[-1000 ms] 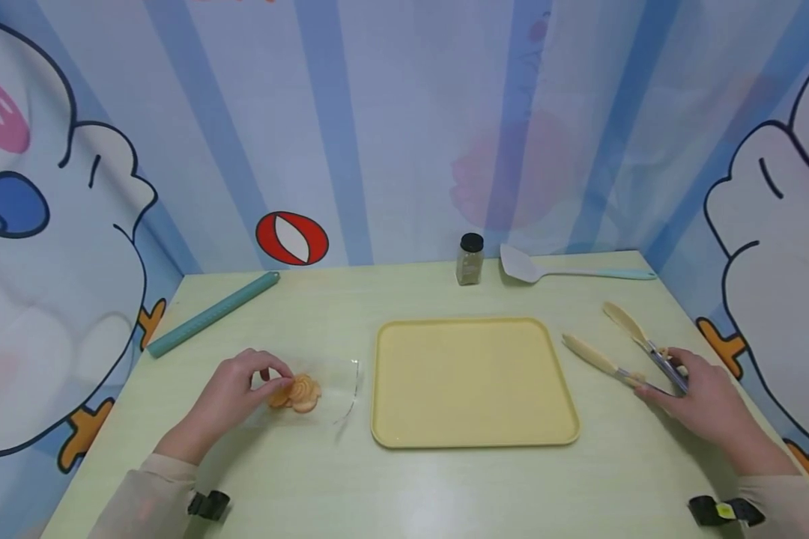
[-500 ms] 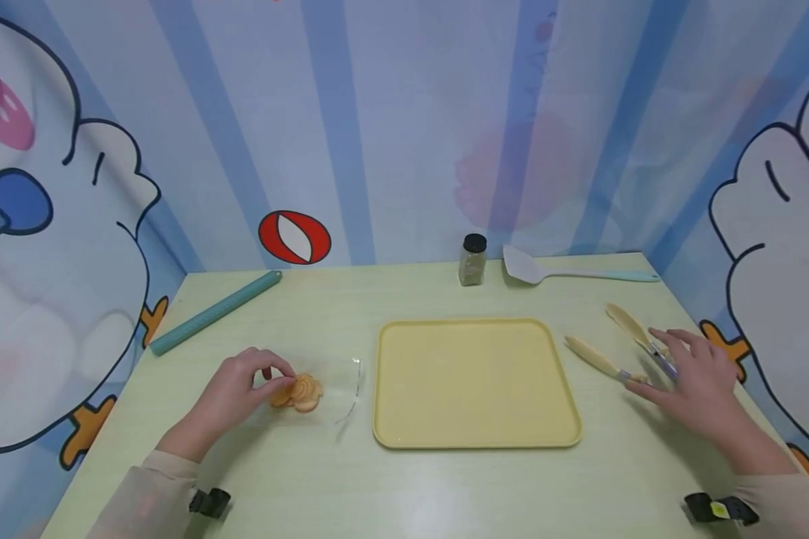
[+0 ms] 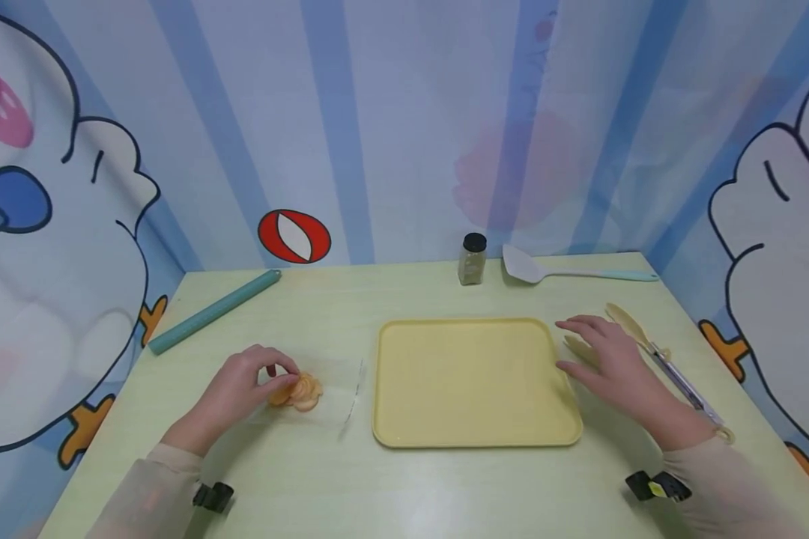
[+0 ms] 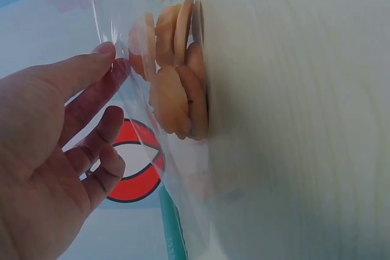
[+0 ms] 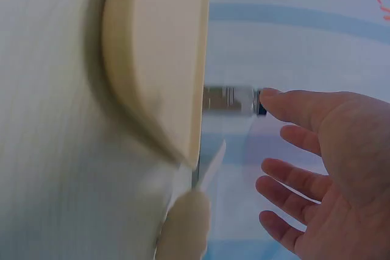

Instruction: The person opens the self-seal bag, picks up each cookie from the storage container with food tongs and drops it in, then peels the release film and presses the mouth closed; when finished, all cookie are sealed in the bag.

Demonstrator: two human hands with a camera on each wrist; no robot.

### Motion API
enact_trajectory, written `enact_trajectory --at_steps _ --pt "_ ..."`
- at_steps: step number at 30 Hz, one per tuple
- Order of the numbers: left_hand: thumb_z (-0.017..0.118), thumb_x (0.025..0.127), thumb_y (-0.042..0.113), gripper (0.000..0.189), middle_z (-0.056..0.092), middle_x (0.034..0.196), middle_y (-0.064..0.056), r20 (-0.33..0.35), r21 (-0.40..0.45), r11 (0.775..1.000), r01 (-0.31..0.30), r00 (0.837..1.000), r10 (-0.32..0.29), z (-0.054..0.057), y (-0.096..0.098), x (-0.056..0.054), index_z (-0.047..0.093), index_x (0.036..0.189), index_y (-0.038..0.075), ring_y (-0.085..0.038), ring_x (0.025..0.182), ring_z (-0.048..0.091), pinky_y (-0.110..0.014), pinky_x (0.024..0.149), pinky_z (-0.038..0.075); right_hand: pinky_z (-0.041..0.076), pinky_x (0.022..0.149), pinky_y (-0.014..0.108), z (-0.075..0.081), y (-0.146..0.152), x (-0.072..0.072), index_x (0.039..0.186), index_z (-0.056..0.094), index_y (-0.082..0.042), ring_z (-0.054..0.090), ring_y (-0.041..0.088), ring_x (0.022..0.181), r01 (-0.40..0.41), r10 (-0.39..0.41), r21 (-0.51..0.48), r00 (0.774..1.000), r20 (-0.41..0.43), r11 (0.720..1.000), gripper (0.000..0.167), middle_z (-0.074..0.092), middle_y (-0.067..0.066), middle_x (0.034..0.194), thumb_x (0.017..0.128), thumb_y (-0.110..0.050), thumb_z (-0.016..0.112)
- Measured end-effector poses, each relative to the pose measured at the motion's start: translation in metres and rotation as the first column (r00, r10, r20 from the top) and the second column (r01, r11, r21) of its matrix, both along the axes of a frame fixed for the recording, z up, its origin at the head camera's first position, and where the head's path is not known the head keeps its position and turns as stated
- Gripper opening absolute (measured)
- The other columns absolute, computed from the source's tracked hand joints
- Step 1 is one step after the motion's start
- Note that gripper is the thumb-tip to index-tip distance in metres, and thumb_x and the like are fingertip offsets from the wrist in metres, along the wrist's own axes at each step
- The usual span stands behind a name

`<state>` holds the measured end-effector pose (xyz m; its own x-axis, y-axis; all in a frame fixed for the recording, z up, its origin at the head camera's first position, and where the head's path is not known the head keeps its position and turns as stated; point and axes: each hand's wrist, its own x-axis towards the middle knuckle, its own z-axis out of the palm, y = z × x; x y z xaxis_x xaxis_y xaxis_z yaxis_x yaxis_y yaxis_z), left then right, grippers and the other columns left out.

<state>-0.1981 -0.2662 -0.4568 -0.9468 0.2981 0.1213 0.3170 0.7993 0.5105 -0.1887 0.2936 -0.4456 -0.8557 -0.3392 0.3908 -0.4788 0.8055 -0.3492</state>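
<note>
In the head view my left hand (image 3: 239, 385) pinches a clear plastic bag (image 3: 340, 385) between thumb and forefinger. Several orange, round, scalloped biscuits (image 4: 173, 98) lie inside it on the table, and the left wrist view shows the film (image 4: 183, 162) drawn up over them. My right hand (image 3: 610, 363) holds nothing and hovers at the right edge of the yellow tray (image 3: 475, 382), fingers spread and slightly bent. Beneath and beside it lie metal tongs (image 3: 681, 382) with cream tips, one arm mostly hidden by the hand. The right wrist view shows one tip (image 5: 186, 223) beside the tray.
A teal rod (image 3: 216, 312) lies slantwise at the back left of the table. Behind the tray stands a small glass jar (image 3: 471, 268) with a black lid. To its right rests a spatula (image 3: 522, 265) with a pale blue handle. A striped curtain (image 3: 404, 135) encloses the table.
My right hand has let go of the tongs and moved left to the tray's right edge; the tongs stay on the table. The left hand keeps its pinch on the bag, almost still.
</note>
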Motion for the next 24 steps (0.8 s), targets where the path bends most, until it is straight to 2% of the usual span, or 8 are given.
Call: enact_trajectory --at_steps 6,12,24 --pt "0.081 0.091 0.018 0.012 0.071 0.098 0.009 0.02 -0.005 1.0 0.002 1.0 -0.002 0.002 0.001 0.0 0.077 0.098 0.027 -0.017 0.091 0.056 -0.036 0.078 0.05 0.043 0.093 0.065 0.003 -0.039 -0.014 0.129 0.068 -0.007 0.057 0.044 0.12 -0.072 0.069 0.066 0.997 0.042 0.995 0.044 0.063 0.019 0.131 0.089 -0.018 0.082" --pt "0.08 0.091 0.019 0.009 0.071 0.097 0.008 0.031 -0.016 1.0 0.008 1.0 -0.007 0.003 0.003 -0.002 0.076 0.097 0.025 -0.019 0.091 0.056 -0.037 0.078 0.049 0.043 0.097 0.063 0.004 -0.083 -0.029 0.124 0.073 -0.012 0.058 0.04 0.121 -0.168 0.16 0.094 0.983 0.087 0.981 0.034 0.066 0.015 0.13 0.091 -0.022 0.08" --pt "0.08 0.092 0.023 0.006 0.07 0.095 0.008 0.061 -0.11 0.993 0.043 0.997 -0.037 0.01 0.007 -0.012 0.077 0.097 0.024 -0.017 0.088 0.056 -0.033 0.075 0.048 0.04 0.099 0.061 0.002 -0.165 -0.055 0.124 0.073 -0.014 0.056 0.035 0.126 -0.338 0.326 0.026 0.922 0.207 0.941 0.03 0.067 0.008 0.13 0.096 -0.024 0.075"
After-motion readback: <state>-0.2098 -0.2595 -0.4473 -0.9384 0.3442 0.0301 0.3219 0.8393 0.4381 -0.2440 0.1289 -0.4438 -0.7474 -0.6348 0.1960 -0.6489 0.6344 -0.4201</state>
